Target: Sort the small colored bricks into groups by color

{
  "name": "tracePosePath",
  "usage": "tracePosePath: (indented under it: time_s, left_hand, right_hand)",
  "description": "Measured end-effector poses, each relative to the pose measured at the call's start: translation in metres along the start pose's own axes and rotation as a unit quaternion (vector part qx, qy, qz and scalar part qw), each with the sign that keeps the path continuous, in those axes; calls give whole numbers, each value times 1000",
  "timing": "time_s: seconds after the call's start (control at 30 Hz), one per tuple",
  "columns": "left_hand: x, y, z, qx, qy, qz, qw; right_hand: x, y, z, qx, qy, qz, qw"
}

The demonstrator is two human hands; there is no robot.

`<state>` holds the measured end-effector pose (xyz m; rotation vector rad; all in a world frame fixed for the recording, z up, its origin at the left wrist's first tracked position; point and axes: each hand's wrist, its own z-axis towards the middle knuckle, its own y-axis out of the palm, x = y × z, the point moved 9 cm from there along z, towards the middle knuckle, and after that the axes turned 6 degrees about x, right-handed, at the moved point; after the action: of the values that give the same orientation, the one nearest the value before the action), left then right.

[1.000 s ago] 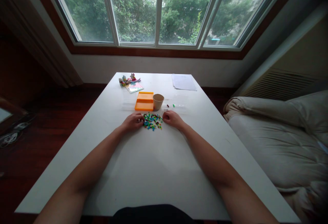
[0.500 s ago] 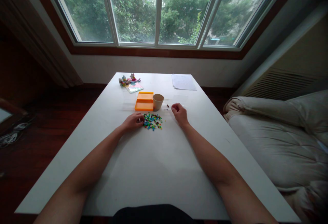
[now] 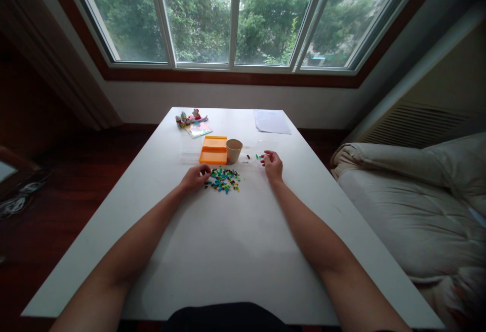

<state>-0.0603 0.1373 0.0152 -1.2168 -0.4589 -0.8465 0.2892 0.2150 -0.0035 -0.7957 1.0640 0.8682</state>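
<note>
A pile of small coloured building bricks (image 3: 226,180) lies on the white table. At the pile's left edge is my left hand (image 3: 195,177), its fingers loosely bent and a little apart, with nothing visible in them. To the right, my right hand (image 3: 274,165) has its fingers spread beside a few small green pieces (image 3: 258,156); the fingertips are very near these, and I cannot tell if they touch. Left of the green pieces lies a small dark brown piece (image 3: 248,157). Behind the pile stand an orange tray (image 3: 213,161) and a tan cup (image 3: 234,151), side by side.
Small brick-built figures (image 3: 186,119) and a shiny card (image 3: 199,129) lie at the table's far left. White paper sheets (image 3: 272,121) are at the far right. Clear plastic strips (image 3: 189,158) lie around the tray. Beyond the table's right edge is a pale sofa (image 3: 398,210).
My right hand has moved slightly right and its fingers have opened, with green pieces now showing beside it. My left hand has shifted a little left and away from the pile, uncovering some bricks.
</note>
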Motion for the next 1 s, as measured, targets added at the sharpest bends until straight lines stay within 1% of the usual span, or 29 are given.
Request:
tracePosePath:
  time_s: [0.17, 0.27, 0.37, 0.53, 0.77, 0.87, 1.0]
  left_hand:
    - [-13, -7, 4, 57, -32, -86, 994]
    - [-22, -8, 7, 72, -53, -157, 984]
    - [-28, -10, 9, 84, -60, -199, 975]
    - [-39, -21, 10, 130, -61, -209, 967]
    - [-61, -32, 7, 189, -136, -199, 952]
    - [-64, -33, 5, 196, -151, -219, 944]
    - [-65, -33, 5, 189, -166, -256, 933]
  right_hand:
    - [-5, 7, -7, -20, -17, -22, 999]
    - [-9, 13, -14, -43, -30, -27, 998]
    - [-16, 20, -21, -70, -47, -34, 996]
    - [-28, 27, -32, -106, -74, -47, 990]
    - [-33, 30, -37, -120, -93, -71, 986]
    - [-33, 31, -38, -125, -100, -74, 984]
    - [-34, 32, -38, -131, -106, -79, 983]
